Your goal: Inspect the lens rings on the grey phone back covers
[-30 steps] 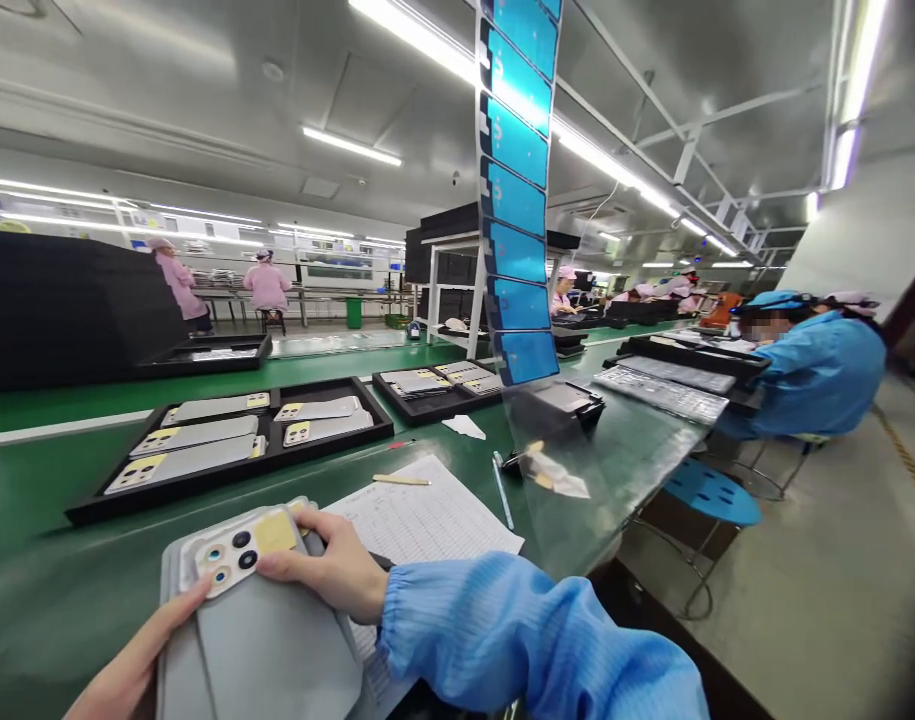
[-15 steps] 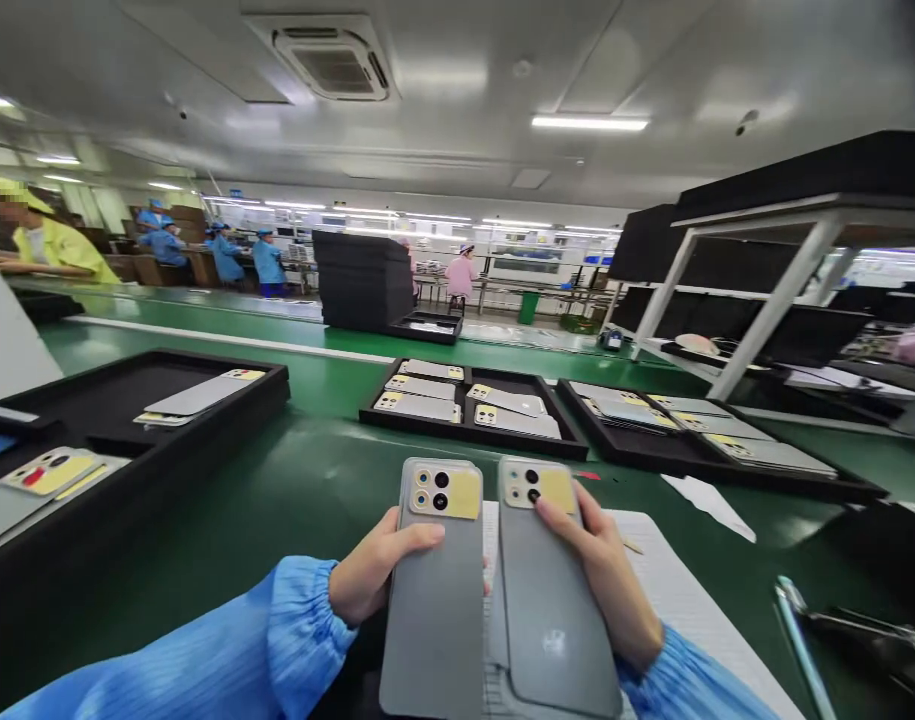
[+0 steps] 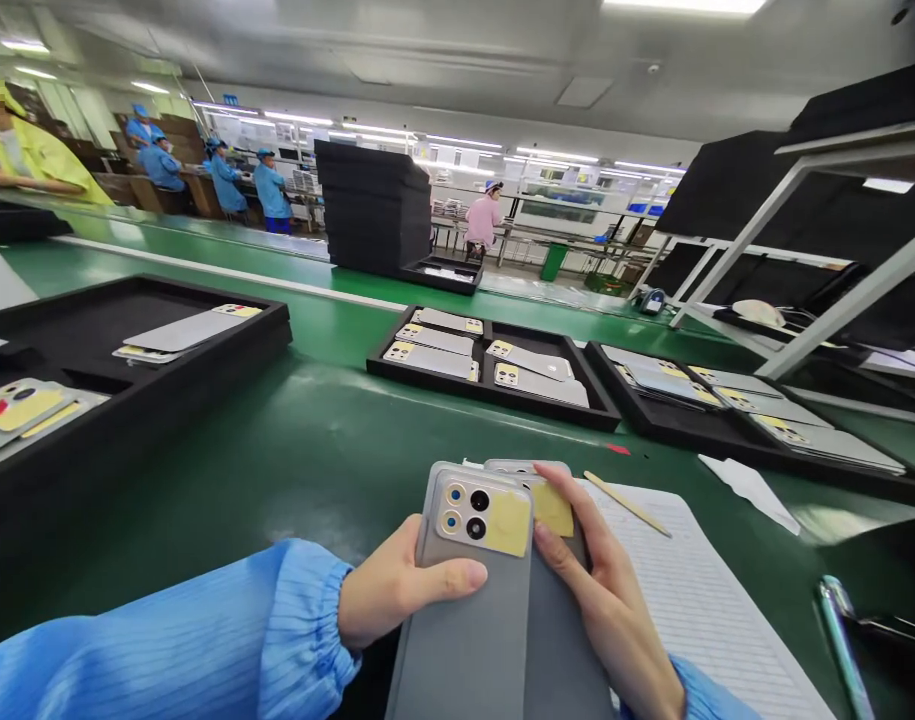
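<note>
Front panel (image 3: pixel 464 630) coming to overlap rear panel (image 3: pixel 566 640) since the earlier frame, left hand (image 3: pixel 389 585) pinching the former under its thumb, right hand (image 3: pixel 614 595) clasping the latter, both being held over table (image 3: pixel 314 450) and paper (image 3: pixel 708 590)

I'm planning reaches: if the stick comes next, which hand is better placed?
Probably the right hand: it is nearer the stick. The left hand is farther off, and both hold panels.
</note>
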Demonstrator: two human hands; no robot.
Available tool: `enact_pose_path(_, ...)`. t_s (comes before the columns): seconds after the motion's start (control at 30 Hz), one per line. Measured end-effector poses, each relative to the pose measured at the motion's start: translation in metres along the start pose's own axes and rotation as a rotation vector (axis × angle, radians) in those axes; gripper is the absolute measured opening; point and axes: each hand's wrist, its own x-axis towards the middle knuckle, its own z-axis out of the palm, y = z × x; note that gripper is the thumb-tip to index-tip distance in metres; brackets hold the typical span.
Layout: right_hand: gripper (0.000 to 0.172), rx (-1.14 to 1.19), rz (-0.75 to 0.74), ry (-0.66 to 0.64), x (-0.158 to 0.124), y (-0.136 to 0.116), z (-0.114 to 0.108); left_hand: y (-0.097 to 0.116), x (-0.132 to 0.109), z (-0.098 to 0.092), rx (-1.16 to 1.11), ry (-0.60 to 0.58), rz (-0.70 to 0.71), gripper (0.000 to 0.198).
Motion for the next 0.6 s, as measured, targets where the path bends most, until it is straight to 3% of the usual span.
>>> enact_pose_path(0.23,0.030,0.071,0.135,-0.071,-0.007,0.006,0.004,-0.002,-0.001,0.002,0.062,0.017,0.022,0.042)
enact_pose_path(0.43,0.031,0.089,0.088,-0.150,-0.013,0.002,0.008,-0.003,0.001,0.004,0.096,0.012,0.029,0.040)
enact_pose_path(0.6,0.031,-0.003,0.091,-0.087,-0.013,-0.004,0.013,-0.009,0.000,0.002,0.098,-0.013,0.016,0.041)
